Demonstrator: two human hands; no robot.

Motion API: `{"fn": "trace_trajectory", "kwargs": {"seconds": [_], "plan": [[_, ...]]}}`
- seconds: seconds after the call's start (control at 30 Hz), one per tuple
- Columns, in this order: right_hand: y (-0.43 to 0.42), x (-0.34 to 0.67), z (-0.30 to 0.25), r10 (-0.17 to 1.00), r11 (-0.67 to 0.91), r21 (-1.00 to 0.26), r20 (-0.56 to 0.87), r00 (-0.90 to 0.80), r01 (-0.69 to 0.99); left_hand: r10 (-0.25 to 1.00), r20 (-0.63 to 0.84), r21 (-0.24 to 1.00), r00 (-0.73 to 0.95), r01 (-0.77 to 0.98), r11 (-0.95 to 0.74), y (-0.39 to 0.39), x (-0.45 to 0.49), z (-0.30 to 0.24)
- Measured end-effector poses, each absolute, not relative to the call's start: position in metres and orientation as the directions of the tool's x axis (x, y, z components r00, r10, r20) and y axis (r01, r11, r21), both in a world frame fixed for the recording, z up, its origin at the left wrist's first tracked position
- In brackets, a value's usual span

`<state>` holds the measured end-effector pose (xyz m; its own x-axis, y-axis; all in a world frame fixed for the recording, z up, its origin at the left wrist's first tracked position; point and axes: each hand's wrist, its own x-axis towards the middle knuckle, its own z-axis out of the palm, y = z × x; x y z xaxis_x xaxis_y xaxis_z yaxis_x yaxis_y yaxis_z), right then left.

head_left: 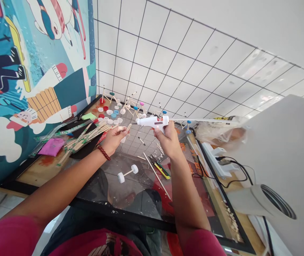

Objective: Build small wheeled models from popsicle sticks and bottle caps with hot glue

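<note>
My right hand point(168, 138) is closed around the grip of a white glue gun point(153, 122), its nozzle pointing left and a long glue stick trailing out to the right. My left hand point(116, 137) pinches a short wooden stick piece point(128, 127), held just in front of the gun's nozzle. Both hands hover above the glass-topped table point(130, 192). On the glass below lies a small axle with two white bottle-cap wheels point(128, 173). A loose wooden skewer point(156, 175) lies beside it.
A pile of wooden sticks point(85, 137) and a pink cloth point(51, 146) lie at the left. Coloured bottle caps and stick models point(125, 106) stand at the back by the tiled wall. A yellow-green cutter point(160, 169), a power strip point(217, 160), and a plastic bag point(218, 131) sit at the right.
</note>
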<state>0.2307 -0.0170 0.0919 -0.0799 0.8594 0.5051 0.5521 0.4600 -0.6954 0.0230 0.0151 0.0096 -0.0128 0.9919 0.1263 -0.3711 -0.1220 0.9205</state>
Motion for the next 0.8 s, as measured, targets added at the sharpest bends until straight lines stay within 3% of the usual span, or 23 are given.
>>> {"fn": "trace_trajectory", "kwargs": {"seconds": [0.8], "plan": [[-0.016,0.2305,0.0898,0.862,0.443,-0.666,0.499,-0.083,0.6,0.99,0.138,0.92,-0.011,-0.368,-0.133,0.0138,0.0227,0.0105]]}}
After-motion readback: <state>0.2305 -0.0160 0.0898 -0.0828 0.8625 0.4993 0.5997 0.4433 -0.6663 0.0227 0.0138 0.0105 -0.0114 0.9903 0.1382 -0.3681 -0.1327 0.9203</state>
